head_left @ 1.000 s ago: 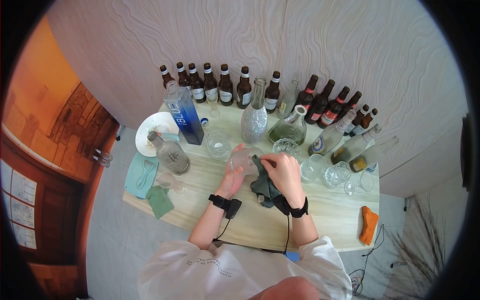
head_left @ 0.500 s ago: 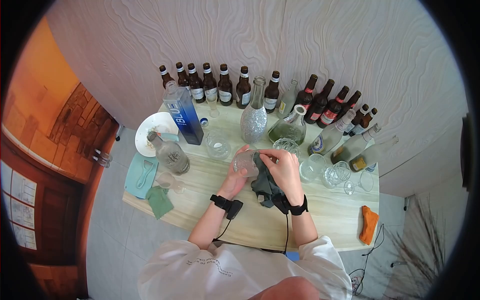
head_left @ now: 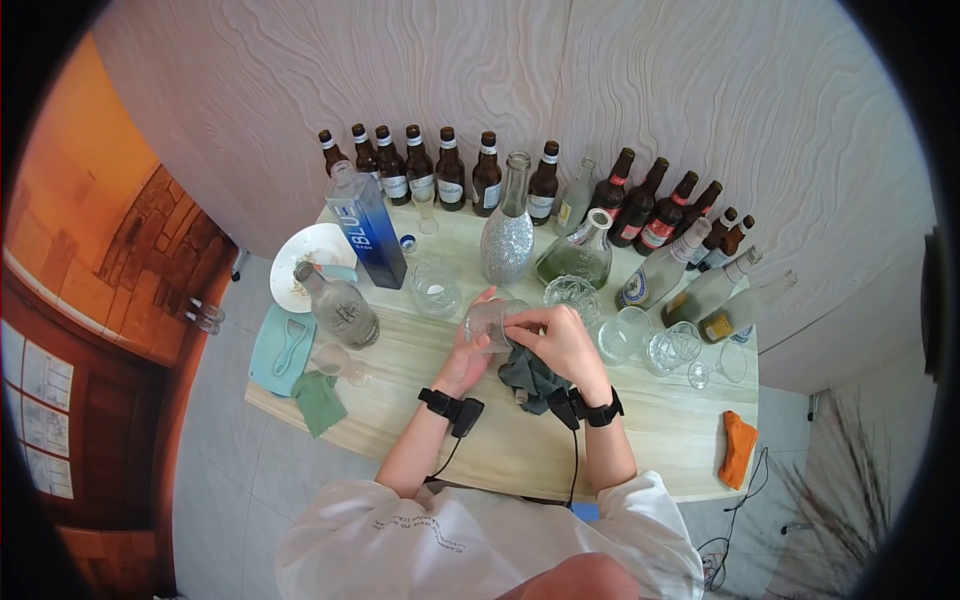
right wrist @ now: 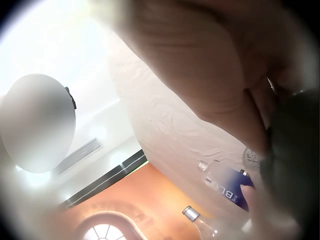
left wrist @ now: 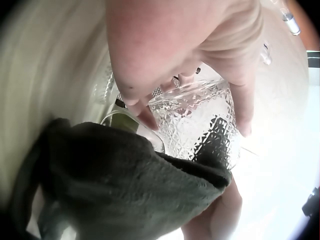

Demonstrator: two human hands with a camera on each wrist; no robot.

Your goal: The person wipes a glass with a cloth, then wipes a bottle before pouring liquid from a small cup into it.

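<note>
Tilted on its side in my left hand (head_left: pixel 460 365) is a clear glass tumbler (head_left: pixel 483 322) with a cut, patterned wall. My left fingers and thumb wrap round it, its mouth facing right. My right hand (head_left: pixel 562 345) pinches a dark green cloth (head_left: pixel 533 378) at that mouth, and the fingertips overlap the rim in the head view. In the left wrist view the cloth (left wrist: pixel 125 185) hangs across the tumbler's mouth, and dark fabric shows through the patterned glass (left wrist: pixel 187 122). The right wrist view shows mostly my right hand (right wrist: pixel 215 75), close and dim.
Brown beer bottles (head_left: pixel 452 185) line the back. Nearer stand a glittery silver bottle (head_left: pixel 508 250), a green-tinted decanter (head_left: pixel 575 262) and a blue bottle (head_left: pixel 372 240). Glasses stand at the right, including a clear tumbler (head_left: pixel 625 338). A frosted bottle (head_left: pixel 345 312), green cloth (head_left: pixel 319 402) and orange cloth (head_left: pixel 738 450) lie around.
My right hand has shifted slightly left, its fingertips now over the tumbler's mouth. The cloth at the rim has moved in with them. My left hand keeps hold of the tumbler, nearly in place.
</note>
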